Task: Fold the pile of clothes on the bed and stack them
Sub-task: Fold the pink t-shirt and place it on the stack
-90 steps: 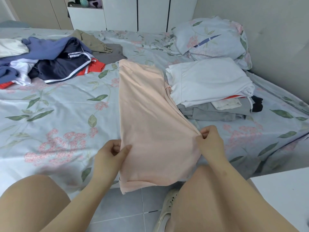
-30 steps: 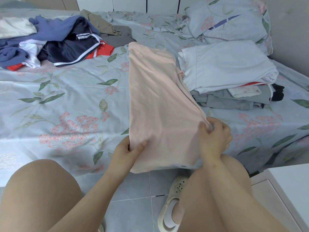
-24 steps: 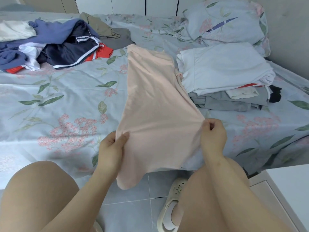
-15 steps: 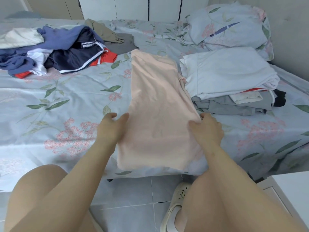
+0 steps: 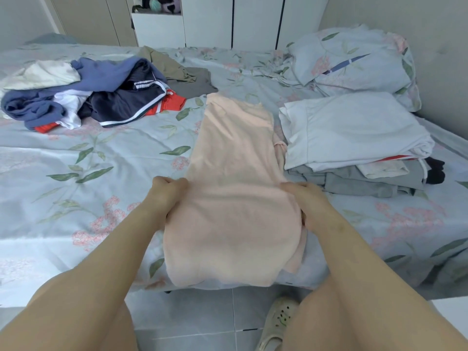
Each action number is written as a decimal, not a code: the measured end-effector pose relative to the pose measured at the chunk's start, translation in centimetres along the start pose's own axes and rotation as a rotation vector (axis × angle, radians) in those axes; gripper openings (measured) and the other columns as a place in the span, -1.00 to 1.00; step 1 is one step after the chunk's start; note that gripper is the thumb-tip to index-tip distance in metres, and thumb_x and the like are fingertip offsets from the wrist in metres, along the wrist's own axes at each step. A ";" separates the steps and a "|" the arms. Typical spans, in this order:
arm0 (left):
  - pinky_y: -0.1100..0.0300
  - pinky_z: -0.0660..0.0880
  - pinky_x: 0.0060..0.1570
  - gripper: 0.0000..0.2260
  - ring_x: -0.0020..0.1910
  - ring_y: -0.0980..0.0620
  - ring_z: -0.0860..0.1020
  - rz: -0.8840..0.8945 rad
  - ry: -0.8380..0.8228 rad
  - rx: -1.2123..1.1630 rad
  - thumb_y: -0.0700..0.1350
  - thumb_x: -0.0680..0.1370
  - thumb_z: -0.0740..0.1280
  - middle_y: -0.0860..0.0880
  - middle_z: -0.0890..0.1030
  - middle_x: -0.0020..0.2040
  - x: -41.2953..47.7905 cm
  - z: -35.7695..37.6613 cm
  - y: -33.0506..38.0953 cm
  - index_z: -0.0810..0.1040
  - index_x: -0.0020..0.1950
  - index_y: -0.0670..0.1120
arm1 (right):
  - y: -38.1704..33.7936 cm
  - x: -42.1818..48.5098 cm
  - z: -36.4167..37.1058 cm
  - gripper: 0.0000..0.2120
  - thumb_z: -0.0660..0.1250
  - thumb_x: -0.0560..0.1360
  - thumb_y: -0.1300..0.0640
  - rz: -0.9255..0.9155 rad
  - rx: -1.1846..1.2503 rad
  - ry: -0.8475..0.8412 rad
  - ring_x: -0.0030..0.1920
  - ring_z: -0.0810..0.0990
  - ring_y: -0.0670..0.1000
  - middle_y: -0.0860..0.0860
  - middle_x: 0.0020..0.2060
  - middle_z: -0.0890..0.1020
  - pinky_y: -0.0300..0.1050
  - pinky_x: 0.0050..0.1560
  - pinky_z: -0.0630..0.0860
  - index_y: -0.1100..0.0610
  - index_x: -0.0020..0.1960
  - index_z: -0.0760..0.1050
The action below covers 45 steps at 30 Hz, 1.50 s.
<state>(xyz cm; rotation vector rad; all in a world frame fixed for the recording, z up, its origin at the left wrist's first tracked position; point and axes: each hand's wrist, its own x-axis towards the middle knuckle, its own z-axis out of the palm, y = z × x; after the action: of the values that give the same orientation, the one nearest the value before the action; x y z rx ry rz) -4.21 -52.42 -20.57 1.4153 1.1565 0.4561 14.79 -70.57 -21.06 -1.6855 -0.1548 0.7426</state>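
Squarely between both grips (image 5: 170, 196) (image 5: 308, 204), pink garment (image 5: 234, 198)

Floral pillow (image 5: 354, 64) (far right); clog (image 5: 276, 323) on tiles (image 5: 197, 317).

Garment (image 5: 233, 188) plain peach-pink; bedsheet (image 5: 76, 173) pale blue, printed with green leaves and pink flower clusters; pillow (image 5: 354, 67) same print; unfolded pile (image 5: 121, 102) blue, navy with white stripes, red, white, cream, olive, grey; folded stack (image 5: 354, 127) white on top, grey below, slivers of red and black; floor tiles (image 5: 197, 320) grey; shoe (image 5: 278, 323) off-white.
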 end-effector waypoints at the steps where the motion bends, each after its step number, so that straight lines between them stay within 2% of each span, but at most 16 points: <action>1: 0.25 0.34 -0.44 -0.80 -0.37 0.00 0.41 -0.004 -0.034 0.020 -0.10 0.51 0.35 -0.02 0.40 -0.25 0.1 0.2 0.5 0.33 -0.01 0.01 | -0.3 0.2 0.4 -0.78 0.40 0.45 0.20 -0.025 -0.029 0.033 -0.16 0.53 0.08 0.16 -0.14 0.56 -0.12 -0.19 0.43 0.29 0.03 0.49; 3: 0.18 0.43 -0.35 -0.60 -0.25 0.00 0.49 0.057 -0.052 0.012 -0.16 0.51 0.38 -0.06 0.47 -0.07 0.7 0.9 0.7 0.28 0.24 0.07 | -0.4 0.6 0.8 -0.90 0.34 0.46 0.26 -0.060 -0.050 0.127 -0.26 0.40 0.05 0.12 -0.30 0.44 -0.15 -0.26 0.30 0.31 -0.16 0.52; 6: 0.21 0.41 -0.39 -0.63 -0.35 0.01 0.43 0.113 0.076 -0.135 -0.29 0.51 0.32 -0.13 0.47 -0.06 1.2 1.3 -0.2 0.38 0.24 0.01 | 0.5 1.5 0.8 -0.75 0.25 0.47 0.28 -0.076 0.036 0.242 -0.30 0.28 0.03 0.06 -0.39 0.30 -0.13 -0.27 0.21 0.12 -0.34 0.30; 9: 0.20 0.48 -0.36 -0.66 -0.35 -0.03 0.45 0.018 0.051 -0.207 -0.27 0.51 0.32 -0.11 0.49 -0.15 1.6 0.9 -0.8 0.37 0.19 0.04 | 0.8 1.8 0.6 -0.77 0.20 0.49 0.28 -0.052 0.071 0.268 -0.33 0.28 0.01 0.04 -0.37 0.30 -0.18 -0.29 0.21 0.11 -0.31 0.26; 12: 0.03 0.53 -0.11 -0.57 -0.17 -0.10 0.55 -0.049 -0.087 -0.152 -0.12 0.49 0.38 -0.13 0.55 0.02 2.4 0.7 0.4 0.31 0.28 0.10 | -0.4 1.6 1.2 -0.93 0.20 0.49 0.26 -0.117 -0.071 0.234 -0.31 0.35 -0.03 -0.02 -0.29 0.37 -0.15 -0.33 0.27 0.15 -0.12 0.32; 15: 0.13 0.52 -0.21 -0.59 -0.10 -0.07 0.55 0.030 -0.095 -0.105 -0.07 0.50 0.39 -0.02 0.52 0.04 3.7 1.5 1.9 0.35 0.29 0.11 | -2.2 2.1 2.3 -0.71 0.24 0.48 0.18 -0.226 -0.362 0.175 -0.05 0.46 0.06 -0.04 -0.11 0.43 -0.08 -0.03 0.41 0.08 0.18 0.30; 17: 0.14 0.51 -0.19 -0.69 -0.05 -0.07 0.54 0.085 -0.095 -0.095 -0.11 0.52 0.37 0.00 0.52 0.00 4.7 2.2 2.6 0.41 0.22 0.07 | -2.9 3.2 3.1 -0.64 0.24 0.48 0.13 -0.305 -0.700 0.217 0.12 0.43 0.17 0.10 0.09 0.42 0.01 0.10 0.42 0.10 0.26 0.34; 20: 0.12 0.52 -0.23 -0.58 -0.07 -0.07 0.58 0.055 -0.137 -0.169 -0.10 0.53 0.36 -0.09 0.55 0.12 7.0 2.8 3.2 0.34 0.35 0.08 | -4.6 4.7 4.5 -0.67 0.20 0.50 0.19 -0.565 -1.055 0.370 0.16 0.40 0.23 0.22 0.10 0.44 0.03 0.08 0.37 0.20 0.25 0.45; 25: 0.15 0.57 -0.28 -0.75 -0.17 -0.04 0.57 0.028 -0.140 -0.259 -0.15 0.58 0.29 -0.11 0.59 -0.01 10.8 3.7 4.0 0.47 0.25 0.00 | -8.5 7.2 8.0 -0.75 0.14 0.54 0.24 -0.870 -1.112 0.315 0.08 0.51 0.21 0.17 0.03 0.54 0.01 -0.05 0.43 0.22 0.15 0.49; 29: 0.28 0.56 -0.39 -0.83 -0.26 0.04 0.56 0.003 -0.129 -0.300 -0.20 0.58 0.29 -0.06 0.60 -0.14 12.9 4.0 4.0 0.53 0.17 -0.09 | -9.3 12.8 8.0 -0.63 0.18 0.50 0.23 -0.524 -1.030 0.200 0.20 0.48 0.20 0.22 0.15 0.53 -0.05 0.13 0.46 0.20 0.30 0.38; 32: 0.25 0.58 -0.30 -0.84 -0.23 0.03 0.57 0.012 -0.104 -0.285 -0.19 0.56 0.33 -0.08 0.60 -0.09 14.3 4.0 3.9 0.55 0.13 -0.11 | -7.8 14.9 6.4 -0.45 0.27 0.47 0.20 -0.247 -0.824 0.147 -0.19 0.54 0.10 0.10 -0.11 0.57 -0.37 -0.38 0.39 0.02 0.44 0.27; 34: 0.16 0.57 -0.16 -0.87 -0.21 0.01 0.57 0.031 -0.089 -0.266 -0.20 0.54 0.35 -0.09 0.58 -0.07 15.0 4.2 3.9 0.57 0.09 -0.11 | -6.6 15.6 5.9 -0.69 0.31 0.46 0.19 -0.224 -0.744 0.183 -0.33 0.45 0.04 0.01 -0.35 0.50 -0.29 -0.53 0.26 -0.02 0.16 0.39; 38: 0.25 0.53 -0.29 -0.89 -0.35 0.02 0.47 0.086 0.057 -0.273 -0.24 0.55 0.33 -0.06 0.53 -0.17 15.9 4.6 3.8 0.58 -0.08 -0.04 | -6.2 16.7 5.6 -0.91 0.20 0.51 0.24 -0.285 -0.491 0.402 -0.26 0.48 0.09 0.07 -0.33 0.49 -0.10 -0.44 0.27 0.13 -0.17 0.37; 40: 0.28 0.42 -0.42 -0.90 -0.42 0.04 0.39 0.151 0.157 -0.196 -0.22 0.55 0.32 -0.03 0.50 -0.22 16.0 4.8 3.5 0.58 0.02 -0.08 | -6.3 16.6 5.5 -0.88 0.13 0.56 0.24 -0.269 -0.495 0.466 -0.17 0.55 0.17 0.21 -0.15 0.57 -0.07 -0.30 0.41 0.22 -0.08 0.43; 42: 0.19 0.44 -0.28 -0.78 -0.32 0.00 0.47 0.218 0.151 -0.011 -0.13 0.53 0.35 -0.05 0.55 -0.13 15.6 5.0 3.3 0.49 0.17 -0.06 | -6.0 16.2 5.4 -0.80 0.11 0.58 0.25 -0.260 -0.643 0.441 0.08 0.56 0.24 0.29 0.08 0.56 -0.05 -0.04 0.42 0.31 0.14 0.41; 45: 0.06 0.50 -0.04 -0.54 -0.06 -0.10 0.55 0.185 0.039 0.129 0.00 0.48 0.41 -0.07 0.54 -0.03 14.7 4.5 3.3 0.32 0.32 0.05 | -5.8 15.5 5.4 -0.74 0.19 0.56 0.18 -0.239 -0.676 0.350 0.16 0.53 0.22 0.28 0.17 0.53 -0.08 -0.01 0.39 0.31 0.19 0.34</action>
<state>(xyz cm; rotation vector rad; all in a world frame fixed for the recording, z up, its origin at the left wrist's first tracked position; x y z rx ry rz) 7.00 -41.92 -23.68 1.6406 1.1064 0.5486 25.72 -57.03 -22.09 -2.3557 -0.3833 0.2048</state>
